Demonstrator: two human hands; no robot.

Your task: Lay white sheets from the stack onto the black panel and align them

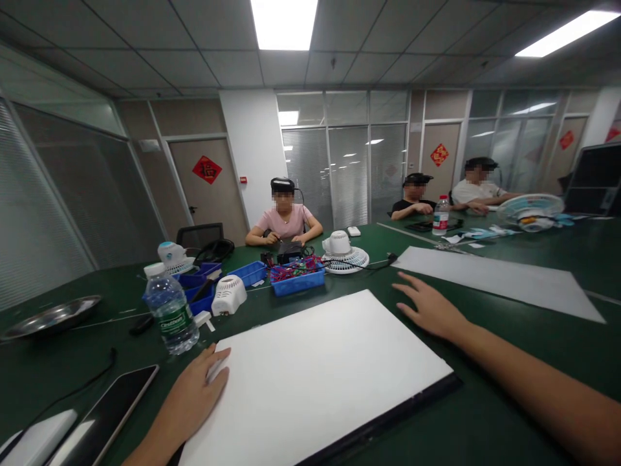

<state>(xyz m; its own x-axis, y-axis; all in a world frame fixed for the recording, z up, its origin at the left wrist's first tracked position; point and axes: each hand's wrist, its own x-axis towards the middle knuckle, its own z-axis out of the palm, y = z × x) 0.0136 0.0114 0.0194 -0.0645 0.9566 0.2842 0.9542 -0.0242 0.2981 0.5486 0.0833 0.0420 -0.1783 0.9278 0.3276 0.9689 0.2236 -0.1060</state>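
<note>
Head view. A white board [315, 369] lies flat on the green table [509, 401], filling the lower centre of the frame, with a dark edge along its lower right side. The left hand [194, 395], lower left, rests on the board's near left corner, fingers loose, thumb lying on the white surface; it grips nothing. The right hand [429, 307], right of centre, lies palm down on the table just beside the board's far right corner, fingers spread, holding nothing.

Left of the left hand: a water bottle [171, 310] standing upright, and a dark phone [114, 408] lying flat near the bottom edge. Behind the bottle, blue trays [295, 278] with small parts, a white fan motor housing [229, 294] and a small white fan [342, 252] lying face down. A metal dish [51, 316] sits at far left. A second white sheet [499, 279] lies at the right.

Three people sit across the table, upper centre and upper right, with headsets on.
</note>
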